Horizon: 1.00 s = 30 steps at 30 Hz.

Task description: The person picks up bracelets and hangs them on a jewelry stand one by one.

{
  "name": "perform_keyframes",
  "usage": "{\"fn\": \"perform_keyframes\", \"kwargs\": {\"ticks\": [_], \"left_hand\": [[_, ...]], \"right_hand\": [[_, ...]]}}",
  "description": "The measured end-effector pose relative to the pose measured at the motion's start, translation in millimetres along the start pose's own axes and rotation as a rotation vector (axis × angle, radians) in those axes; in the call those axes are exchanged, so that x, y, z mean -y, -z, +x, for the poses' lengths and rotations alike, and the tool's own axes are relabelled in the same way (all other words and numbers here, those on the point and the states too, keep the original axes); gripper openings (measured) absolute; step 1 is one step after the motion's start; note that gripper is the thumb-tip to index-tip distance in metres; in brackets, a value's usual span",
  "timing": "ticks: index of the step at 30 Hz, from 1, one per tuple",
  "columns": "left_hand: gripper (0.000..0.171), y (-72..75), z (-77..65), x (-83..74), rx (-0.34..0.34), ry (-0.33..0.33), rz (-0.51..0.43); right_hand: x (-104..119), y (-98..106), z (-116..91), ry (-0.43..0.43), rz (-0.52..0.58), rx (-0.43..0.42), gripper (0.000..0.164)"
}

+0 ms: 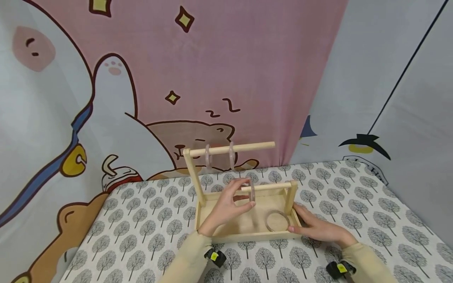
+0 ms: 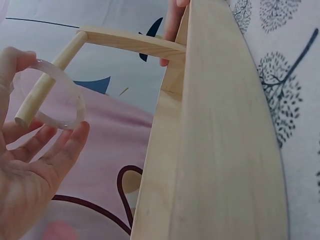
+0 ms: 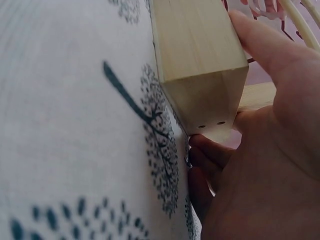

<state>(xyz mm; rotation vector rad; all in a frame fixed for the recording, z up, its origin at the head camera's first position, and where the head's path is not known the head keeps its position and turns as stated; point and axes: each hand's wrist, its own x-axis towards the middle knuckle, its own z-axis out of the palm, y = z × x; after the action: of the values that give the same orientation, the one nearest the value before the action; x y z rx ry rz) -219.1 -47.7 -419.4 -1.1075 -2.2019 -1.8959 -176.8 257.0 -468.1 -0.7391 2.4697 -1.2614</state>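
My left hand (image 1: 228, 206) pinches a pale translucent bangle (image 2: 76, 92) between thumb and fingertips. That bangle encircles the lower rod (image 1: 272, 187) of a wooden bracelet stand (image 1: 247, 237), near the rod's free end. At the stand's right end, my right hand (image 1: 320, 228) grips the tray base, thumb on the front corner and fingers around the end wall (image 3: 207, 102). Two more bangles, a left one (image 1: 207, 157) and a right one (image 1: 231, 156), hang on the upper rod (image 1: 255, 146). Another bangle (image 1: 267, 222) lies flat in the tray's right part.
The stand rests on a table covered by a tree-print cloth (image 1: 148, 245). A tall post (image 1: 194, 177) rises at its left end and a shorter post (image 1: 291, 196) at its right. Behind hangs a cartoon-printed curtain (image 1: 255, 70).
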Motion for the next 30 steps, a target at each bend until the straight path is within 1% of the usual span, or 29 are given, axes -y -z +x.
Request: {"fn": "perform_keyframes", "kwargs": {"ticks": [2,3,5,11,13,18,22,27,30], "left_hand": [[0.068,-0.8,1.9,6.2,0.003,-0.003,0.017],[0.067,-0.8,2.9,7.2,0.006,-0.004,0.024],[0.067,-0.3,4.7,8.1,0.008,0.001,0.051],[0.066,3.2,9.6,4.4,-0.007,0.017,0.292],[0.068,3.7,11.7,2.9,-0.005,0.017,0.348],[0.069,2.0,18.0,-0.4,0.025,0.007,0.374],[0.068,-0.3,22.2,-2.6,0.043,-0.016,0.416],[0.069,-3.7,27.1,-2.3,0.070,-0.058,0.473],[0.068,-6.1,29.9,-2.0,0.084,-0.095,0.502]], "right_hand": [[0,0,0,-0.003,-0.001,0.002,0.084],[0,0,0,-0.008,0.014,0.001,0.085],[0,-1,0,-0.012,0.005,0.000,0.085],[-1,-1,1,-0.019,-0.002,-0.004,0.085],[-1,0,1,-0.026,0.002,-0.003,0.085],[-1,0,1,-0.044,0.014,0.006,0.085],[-2,-1,0,-0.051,0.025,0.010,0.085],[-3,0,0,-0.052,0.040,0.014,0.084],[-3,0,0,-0.048,0.036,0.019,0.084]]}}
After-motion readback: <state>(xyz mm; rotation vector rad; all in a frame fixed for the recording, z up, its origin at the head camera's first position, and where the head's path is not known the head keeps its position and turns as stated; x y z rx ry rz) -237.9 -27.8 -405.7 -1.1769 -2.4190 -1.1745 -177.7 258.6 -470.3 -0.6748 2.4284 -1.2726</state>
